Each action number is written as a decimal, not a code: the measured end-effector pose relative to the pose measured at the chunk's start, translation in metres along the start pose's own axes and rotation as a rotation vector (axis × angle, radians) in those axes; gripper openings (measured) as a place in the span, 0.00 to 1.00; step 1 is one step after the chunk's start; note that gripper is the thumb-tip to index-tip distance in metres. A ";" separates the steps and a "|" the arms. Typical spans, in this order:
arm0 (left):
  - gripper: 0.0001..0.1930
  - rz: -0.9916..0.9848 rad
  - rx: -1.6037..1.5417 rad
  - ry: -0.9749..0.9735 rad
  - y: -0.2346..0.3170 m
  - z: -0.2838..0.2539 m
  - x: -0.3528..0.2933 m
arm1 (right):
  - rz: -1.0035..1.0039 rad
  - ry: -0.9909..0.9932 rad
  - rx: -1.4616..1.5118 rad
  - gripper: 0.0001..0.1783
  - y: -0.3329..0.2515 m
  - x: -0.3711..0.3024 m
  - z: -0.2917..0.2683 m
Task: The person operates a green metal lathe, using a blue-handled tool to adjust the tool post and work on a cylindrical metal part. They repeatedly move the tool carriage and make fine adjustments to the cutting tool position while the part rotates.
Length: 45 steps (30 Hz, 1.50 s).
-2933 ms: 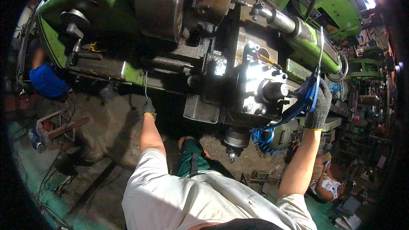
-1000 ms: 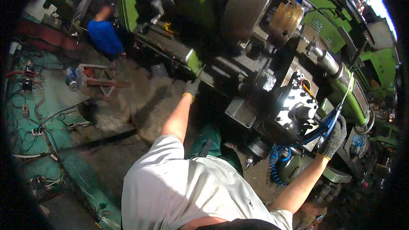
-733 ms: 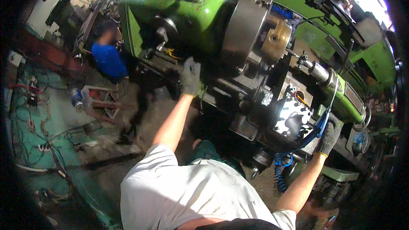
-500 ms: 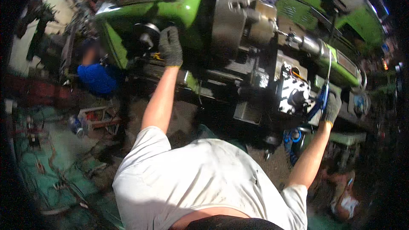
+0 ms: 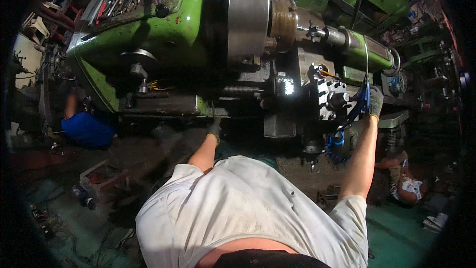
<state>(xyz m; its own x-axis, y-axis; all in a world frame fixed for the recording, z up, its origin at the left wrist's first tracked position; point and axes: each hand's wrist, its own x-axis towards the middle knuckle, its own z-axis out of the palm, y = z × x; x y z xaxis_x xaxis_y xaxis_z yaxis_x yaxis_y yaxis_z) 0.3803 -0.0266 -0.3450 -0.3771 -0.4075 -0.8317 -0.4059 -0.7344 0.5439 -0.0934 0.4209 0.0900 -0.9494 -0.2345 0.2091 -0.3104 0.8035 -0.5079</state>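
Note:
A large green metal lathe [image 5: 183,34] stands in front of me. Its broad steel chuck [image 5: 247,17] holds a brownish round workpiece [image 5: 284,25]. My right hand [image 5: 376,102], in a grey knit glove, is closed round a blue air blow gun [image 5: 363,100], whose thin nozzle points up past the tailstock [image 5: 367,52]. Left of that hand sits the tool post [image 5: 332,98] with several bolts. My left hand [image 5: 213,128], also gloved, is low at the lathe's front, near a thin upright lever [image 5: 213,109]. Shadow hides its fingers, so its grip cannot be made out.
Hand tools [image 5: 116,2] lie on top of the headstock. A blue coiled hose [image 5: 338,141] hangs below the tool post. A person in blue [image 5: 89,128] is low at the left, another person [image 5: 409,188] at the lower right. A red-brown frame [image 5: 104,181] stands on the floor.
My left hand has come down and away from the round knob on the headstock to the lathe's lower front. The right hand still holds the air blow gun. The view has shifted.

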 end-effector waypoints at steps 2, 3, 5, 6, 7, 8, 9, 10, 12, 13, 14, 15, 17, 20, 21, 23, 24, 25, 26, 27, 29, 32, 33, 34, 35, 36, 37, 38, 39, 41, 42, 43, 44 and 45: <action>0.33 -0.159 -0.183 -0.082 -0.008 -0.007 0.020 | 0.003 -0.007 -0.180 0.09 -0.023 -0.005 -0.002; 0.33 -0.188 -0.266 -0.105 -0.001 0.002 0.007 | 0.063 0.009 -0.063 0.09 -0.038 -0.011 -0.005; 0.32 -0.208 -0.297 -0.134 0.002 -0.003 0.004 | 0.109 0.002 0.017 0.10 -0.055 -0.018 -0.005; 0.31 -0.217 -0.311 -0.149 0.004 -0.004 0.002 | 0.092 -0.009 -0.033 0.10 -0.057 -0.017 -0.006; 0.31 -0.174 -0.273 -0.139 0.005 -0.002 0.000 | -0.010 -0.045 -0.262 0.11 -0.056 -0.014 -0.008; 0.31 -0.132 -0.235 -0.127 0.011 0.002 -0.009 | -0.112 -0.082 -0.489 0.11 -0.052 -0.011 -0.008; 0.31 -0.087 -0.203 -0.108 0.020 0.005 -0.021 | -0.145 -0.055 -0.491 0.11 -0.050 -0.008 -0.005; 0.31 -0.081 -0.211 -0.130 0.030 0.010 -0.036 | -0.181 -0.030 -0.491 0.11 -0.047 -0.009 -0.003; 0.33 -0.068 -0.221 -0.187 0.056 0.026 -0.065 | -0.272 0.068 -0.408 0.10 0.005 -0.005 -0.007; 0.34 -0.108 -0.223 -0.173 0.059 0.029 -0.069 | -0.354 0.083 -0.433 0.09 0.028 -0.001 -0.010; 0.35 -0.129 -0.246 -0.126 0.058 0.020 -0.069 | -0.334 0.030 -0.526 0.10 0.009 0.006 0.000; 0.36 -0.157 -0.252 -0.097 0.059 0.017 -0.068 | -0.394 0.024 -0.470 0.10 0.000 0.000 0.002; 0.35 -0.177 -0.221 -0.082 0.061 0.016 -0.063 | -0.422 -0.008 -0.568 0.11 -0.007 0.001 -0.001; 0.35 -0.197 -0.130 -0.070 0.058 0.011 -0.061 | -0.164 -0.008 -0.168 0.10 -0.005 0.005 0.005; 0.35 -0.200 -0.113 -0.071 0.058 0.011 -0.062 | -0.169 0.002 -0.132 0.09 -0.006 0.006 0.007; 0.33 -0.196 -0.098 -0.082 0.058 0.007 -0.066 | -0.295 0.037 -0.269 0.08 -0.011 0.009 0.010; 0.32 -0.200 -0.089 -0.102 0.061 0.009 -0.069 | -0.398 0.066 -0.457 0.08 -0.002 0.004 0.006; 0.31 -0.207 -0.078 -0.123 0.064 0.010 -0.071 | -0.360 0.083 -0.426 0.09 0.014 0.009 0.005; 0.38 -0.201 -0.050 -0.182 0.061 0.005 -0.069 | -0.232 0.039 -0.250 0.09 0.014 0.013 0.004; 0.46 -0.197 -0.021 -0.240 0.059 0.001 -0.067 | -0.102 -0.006 -0.076 0.09 0.013 0.015 0.005; 0.51 0.087 0.302 -0.283 0.052 -0.013 -0.047 | -0.256 -0.015 -0.337 0.11 0.003 0.014 0.012; 0.39 0.731 0.707 -0.181 0.088 0.007 -0.046 | -0.392 0.061 -0.416 0.14 -0.010 0.017 0.020; 0.35 0.807 0.534 -0.153 0.146 0.037 -0.123 | -0.333 0.074 -0.423 0.14 -0.003 0.008 0.013; 0.31 0.888 0.378 -0.113 0.210 0.061 -0.214 | -0.281 0.076 -0.413 0.14 -0.005 0.003 0.010; 0.32 1.080 0.299 -0.002 0.250 0.060 -0.237 | -0.255 0.066 -0.390 0.14 -0.012 0.003 0.015; 0.32 1.269 0.232 0.094 0.291 0.066 -0.254 | -0.198 0.061 -0.213 0.13 0.008 0.008 0.014; 0.32 1.486 0.149 0.244 0.338 0.075 -0.290 | -0.136 0.069 -0.035 0.13 0.035 0.012 0.013; 0.32 1.474 0.098 0.277 0.378 0.067 -0.305 | -0.325 0.094 -0.446 0.13 0.040 0.017 0.008; 0.30 1.547 0.016 0.422 0.407 0.061 -0.312 | -0.230 0.075 -0.279 0.13 0.022 0.016 0.018; 0.28 1.644 0.242 0.596 0.454 0.054 -0.330 | -0.135 0.109 -0.005 0.13 0.005 0.013 0.021; 0.29 1.727 0.321 0.631 0.469 0.049 -0.320 | -0.156 0.122 0.050 0.12 -0.005 0.012 0.024; 0.29 1.811 0.403 0.664 0.480 0.046 -0.301 | -0.176 0.136 0.104 0.12 -0.015 0.010 0.027; 0.30 1.891 0.496 0.708 0.487 0.039 -0.282 | -0.191 0.124 0.088 0.11 -0.037 0.005 0.031; 0.26 1.897 0.468 0.607 0.496 0.050 -0.268 | -0.392 0.203 -0.241 0.11 -0.009 0.010 0.019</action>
<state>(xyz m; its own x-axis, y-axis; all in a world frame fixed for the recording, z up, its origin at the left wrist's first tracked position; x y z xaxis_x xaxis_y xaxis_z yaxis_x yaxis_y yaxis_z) 0.2387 -0.2546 0.1528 -0.2686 -0.4982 0.8244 -0.0955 0.8654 0.4918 -0.1010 0.4012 0.0807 -0.7275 -0.4523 0.5158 -0.5991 0.7853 -0.1563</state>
